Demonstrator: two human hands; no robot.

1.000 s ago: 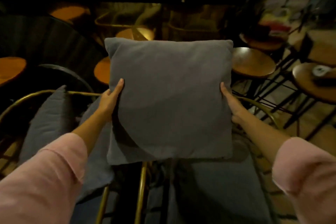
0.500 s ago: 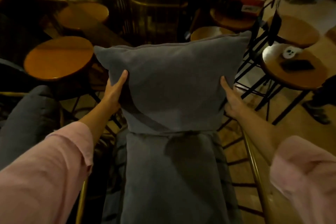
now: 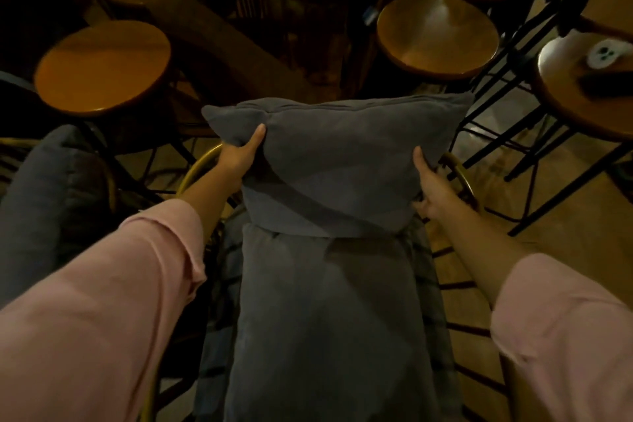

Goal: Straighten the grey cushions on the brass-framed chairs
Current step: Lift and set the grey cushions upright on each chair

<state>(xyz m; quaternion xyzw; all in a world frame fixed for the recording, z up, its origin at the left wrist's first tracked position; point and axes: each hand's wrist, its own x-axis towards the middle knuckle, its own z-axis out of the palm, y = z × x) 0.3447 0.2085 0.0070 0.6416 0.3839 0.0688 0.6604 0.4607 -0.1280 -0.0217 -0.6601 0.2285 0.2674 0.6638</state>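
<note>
A square grey back cushion [image 3: 342, 161] stands upright at the rear of a brass-framed chair [image 3: 457, 164], its lower edge resting on the grey seat cushion [image 3: 325, 325]. My left hand [image 3: 241, 154] grips its left side near the top corner. My right hand [image 3: 431, 185] holds its right side lower down. Both arms wear pink sleeves. Another grey cushion [image 3: 44, 202] sits on the neighbouring chair at the left.
Round wooden stools crowd the far side: one at the left [image 3: 102, 68], one behind the cushion to the right [image 3: 436, 36], and one at the far right [image 3: 589, 82] carrying a small white object and a dark flat item. Black metal stool legs stand on the right.
The cushion has come down from mid-air onto the chair and now rests against its back. My view has tipped downward and both hands have followed the cushion lower.
</note>
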